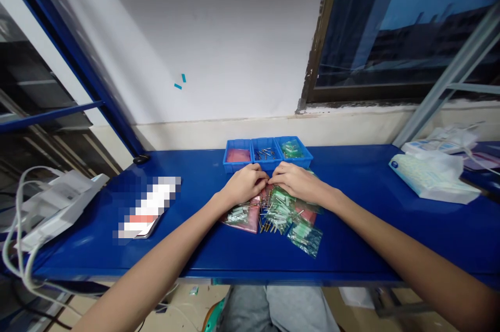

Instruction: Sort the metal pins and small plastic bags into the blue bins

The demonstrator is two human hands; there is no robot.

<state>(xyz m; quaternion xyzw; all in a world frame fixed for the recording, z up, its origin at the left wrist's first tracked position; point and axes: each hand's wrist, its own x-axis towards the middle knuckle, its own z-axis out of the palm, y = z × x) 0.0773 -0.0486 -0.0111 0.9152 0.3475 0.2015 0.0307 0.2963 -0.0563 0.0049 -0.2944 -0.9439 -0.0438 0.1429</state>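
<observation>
My left hand and my right hand meet above a pile of small parts on the blue table. The fingers of both hands are closed, thumbs and fingertips nearly touching; what they pinch is too small to make out. Beneath them lie green packets, a pink packet and loose metal pins. A clear packet with pale pieces rests at the pile's front right. Just behind my hands stand three joined blue bins: pink packets at left, metal screws or pins in the middle, green packets at right.
On the left of the blue table are a blurred-out phone-like item and white power strips with cables. A tissue pack lies at the right. A wall and window are behind, metal frame posts at both sides.
</observation>
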